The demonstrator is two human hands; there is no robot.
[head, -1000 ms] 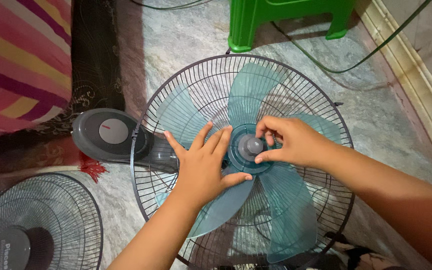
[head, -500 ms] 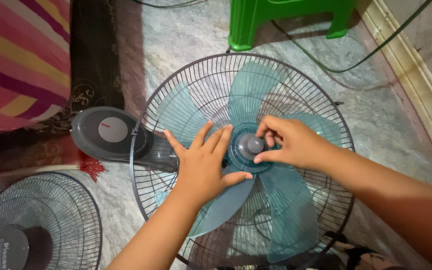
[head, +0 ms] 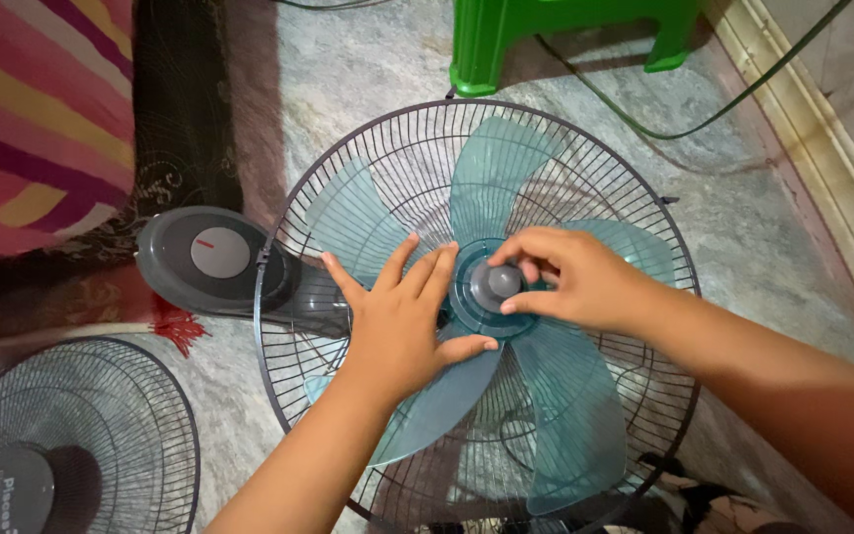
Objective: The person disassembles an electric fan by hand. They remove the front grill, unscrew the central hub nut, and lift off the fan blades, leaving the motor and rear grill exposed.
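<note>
Item: translucent teal fan blade (head: 536, 415) lying in the rear wire guard (head: 348, 178) on a stone floor, directly under both hands. Left hand (head: 397, 321): flat, fingers spread wide, pressing the blade just left of the hub, holding nothing. Right hand (head: 575, 277): thumb and fingertips closed narrowly round the grey spinner cap (head: 494, 282) at the hub centre, touching it on both sides. Beyond the left hand: round grey fan base (head: 212, 259); nearer the person on that side, a loose front grille (head: 71, 435). Beyond the right hand: green plastic stool (head: 565, 35) and a trailing cable (head: 684, 129). Risks, as judged: the blade could rotate if the left palm slips, since only flat pressure restrains it; the cap could cross-thread if turned tilted (its thread is hidden); thin blade plastic may flex or crack under uneven pressing.
</note>
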